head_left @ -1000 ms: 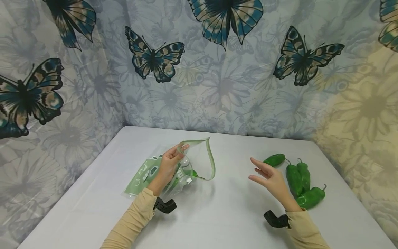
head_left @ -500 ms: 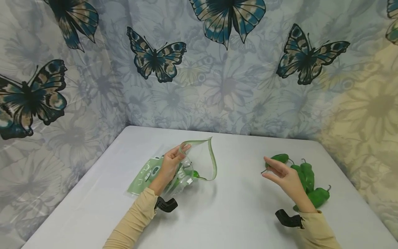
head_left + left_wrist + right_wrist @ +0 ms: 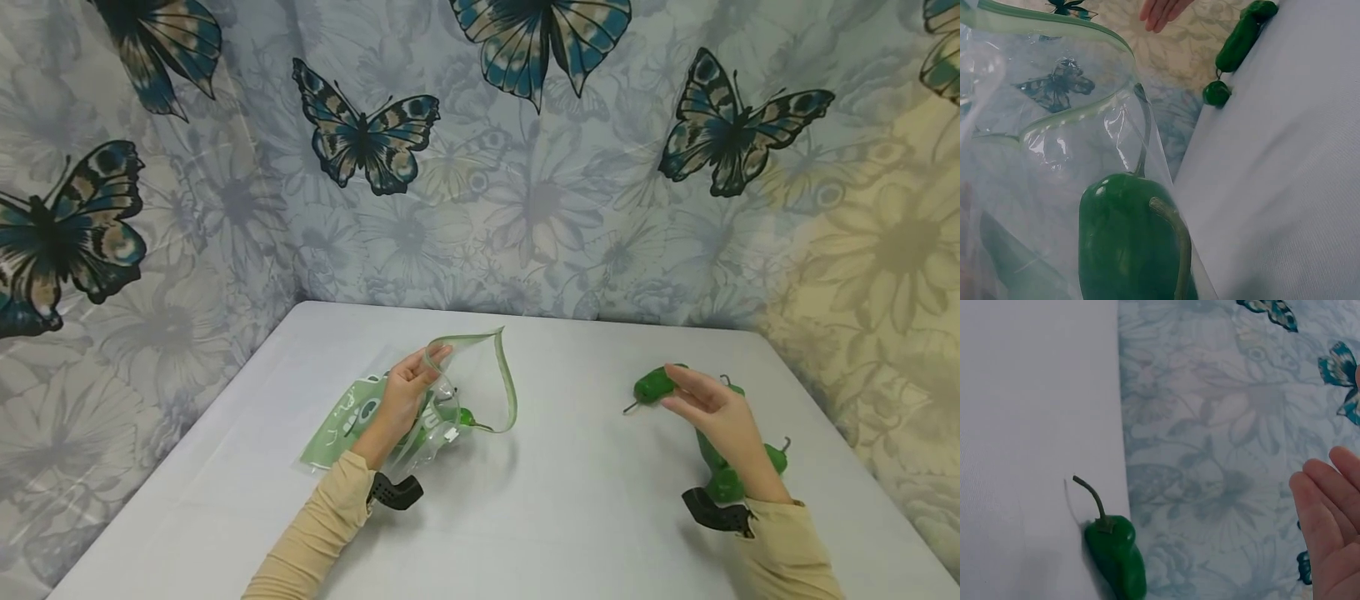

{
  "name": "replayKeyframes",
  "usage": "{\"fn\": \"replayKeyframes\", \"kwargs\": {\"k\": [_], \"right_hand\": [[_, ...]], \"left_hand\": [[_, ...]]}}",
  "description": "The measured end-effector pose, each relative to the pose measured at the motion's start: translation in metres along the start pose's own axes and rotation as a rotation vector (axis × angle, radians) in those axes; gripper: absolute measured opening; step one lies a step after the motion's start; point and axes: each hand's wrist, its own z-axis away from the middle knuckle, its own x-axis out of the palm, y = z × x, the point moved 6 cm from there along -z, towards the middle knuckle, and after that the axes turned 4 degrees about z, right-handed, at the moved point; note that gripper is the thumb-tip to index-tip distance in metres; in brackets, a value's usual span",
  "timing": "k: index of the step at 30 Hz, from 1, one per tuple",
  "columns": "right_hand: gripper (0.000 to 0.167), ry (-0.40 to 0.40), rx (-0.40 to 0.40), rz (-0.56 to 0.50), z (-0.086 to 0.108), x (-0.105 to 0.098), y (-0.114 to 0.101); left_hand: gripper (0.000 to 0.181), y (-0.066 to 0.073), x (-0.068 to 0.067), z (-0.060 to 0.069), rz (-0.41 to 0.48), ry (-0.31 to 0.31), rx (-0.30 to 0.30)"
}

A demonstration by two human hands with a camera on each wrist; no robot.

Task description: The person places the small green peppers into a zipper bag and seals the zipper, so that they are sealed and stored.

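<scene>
My left hand (image 3: 405,392) pinches the rim of a clear plastic bag (image 3: 487,375) with green edging and a printed green face. The bag's mouth gapes to the right. Through the plastic in the left wrist view, a green pepper (image 3: 1125,244) shows, with a second stem (image 3: 1175,231) in front. On the right, my right hand (image 3: 712,417) hovers with nothing in it, fingers straight and apart from the thumb. Just left of its fingertips lies a loose green pepper (image 3: 652,385), also seen as a pepper (image 3: 1119,556) in the right wrist view.
Several more green peppers (image 3: 726,485) lie under and beyond the right hand, partly hidden by it. The white table (image 3: 555,500) stretches between the bag and the peppers. A butterfly-printed cloth (image 3: 540,208) stands behind the table and along its sides.
My right hand has moved rightward over the peppers, so the pepper with the stem now shows left of its fingertips. The left hand and the bag hold nearly still.
</scene>
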Motion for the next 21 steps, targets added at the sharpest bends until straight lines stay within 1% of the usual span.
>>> {"fn": "replayKeyframes", "kwargs": {"k": [3,6,8,10,12,13,15,19,20,21], "right_hand": [[0.045,0.01,0.01,0.014,0.0,-0.004,0.002],[0.045,0.013,0.019,0.013,0.0,-0.008,0.009],[0.045,0.019,0.037,-0.007,0.0,-0.013,0.016],[0.046,0.029,0.062,-0.004,0.001,-0.018,0.019],[0.046,0.046,0.082,0.009,0.003,-0.024,0.019],[0.046,0.068,0.1,-0.01,0.004,-0.027,0.017],[0.046,0.086,0.122,0.022,0.006,-0.033,0.012],[0.045,0.118,0.154,0.043,0.008,-0.041,0.01],[0.045,0.12,0.164,0.077,0.008,-0.043,0.009],[0.045,0.128,0.17,0.077,0.009,-0.044,0.01]], "left_hand": [[0.043,0.001,-0.001,0.0,0.028,0.001,0.008],[0.038,0.002,-0.003,0.0,0.057,0.018,0.025],[0.038,0.004,-0.004,0.0,0.064,0.037,0.039],[0.039,0.005,-0.005,0.001,0.073,0.051,0.051],[0.039,0.007,-0.004,0.001,0.076,0.061,0.062],[0.038,0.007,-0.004,0.001,0.078,0.064,0.066],[0.037,0.007,-0.003,0.001,0.088,0.067,0.072],[0.038,0.007,-0.003,0.001,0.097,0.076,0.075],[0.038,0.007,-0.003,0.001,0.096,0.078,0.074],[0.038,0.007,-0.003,0.001,0.095,0.079,0.073]]}}
